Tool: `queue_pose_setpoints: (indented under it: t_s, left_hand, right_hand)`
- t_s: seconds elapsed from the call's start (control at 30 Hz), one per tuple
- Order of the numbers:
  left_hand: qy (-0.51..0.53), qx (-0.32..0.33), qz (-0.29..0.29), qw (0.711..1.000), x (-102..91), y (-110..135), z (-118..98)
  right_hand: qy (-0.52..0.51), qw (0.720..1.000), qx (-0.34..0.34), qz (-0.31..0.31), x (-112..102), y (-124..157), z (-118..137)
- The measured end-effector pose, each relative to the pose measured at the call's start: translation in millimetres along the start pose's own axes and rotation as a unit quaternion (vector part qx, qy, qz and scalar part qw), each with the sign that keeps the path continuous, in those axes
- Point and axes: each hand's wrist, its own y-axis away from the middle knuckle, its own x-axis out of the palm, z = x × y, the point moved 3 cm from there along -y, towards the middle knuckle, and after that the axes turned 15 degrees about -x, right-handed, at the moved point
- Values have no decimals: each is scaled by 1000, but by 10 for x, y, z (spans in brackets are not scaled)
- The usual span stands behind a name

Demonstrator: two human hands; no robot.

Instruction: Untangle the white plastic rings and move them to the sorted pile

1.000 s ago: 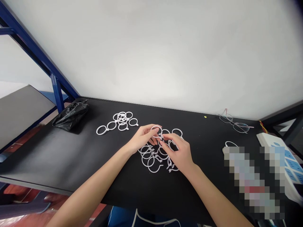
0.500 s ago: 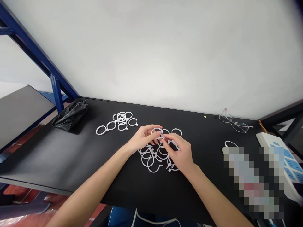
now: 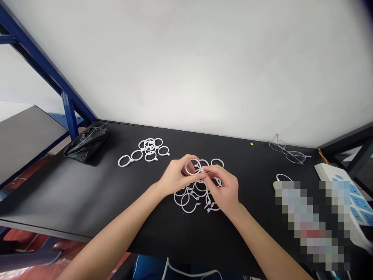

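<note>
Both of my hands meet over a loose pile of white plastic rings (image 3: 189,212) on the black table. Between them is one white plastic ring (image 3: 187,167), raised above the pile. My left hand (image 3: 177,177) holds it with the thumb in front and the fingers curled behind. The fingertips of my right hand (image 3: 223,186) pinch the same ring at its clasp end, whose details the fingers partly cover. Several rings in the pile have open ends with small clips. Farther left lies a second group of white rings (image 3: 136,155), which look closed.
A crumpled black plastic bag (image 3: 87,144) lies at the table's left end. Eyeglasses (image 3: 295,157) rest near the wall at the back right. A white power strip (image 3: 329,171) and a blurred-out object (image 3: 309,225) are at the right. Blue metal framing (image 3: 70,112) rises at the left.
My left thumb has shifted lower and toward the right fingertips, and the held ring has tilted slightly. My right hand has barely moved. The rings on the table look unchanged.
</note>
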Motion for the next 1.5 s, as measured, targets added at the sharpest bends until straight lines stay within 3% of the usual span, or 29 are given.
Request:
queue_pose_setpoints:
  t_s: [0.3, 0.7, 1.13, 1.5]
  left_hand:
    - [-52, 63, -44, 996, -22, 26, 28]
    - [-30, 45, -46, 997, -13, 39, -19]
    - [-52, 73, -69, 994, 4, 57, -27]
    - [-65, 55, -66, 994, -3, 51, -20]
  right_hand:
    - [-14, 999, 14, 31, 33, 6, 21]
    - [-20, 985, 15, 172, 71, 73, 20]
    - [-25, 983, 18, 183, 73, 72, 24]
    - [-49, 980, 32, 192, 73, 66, 24]
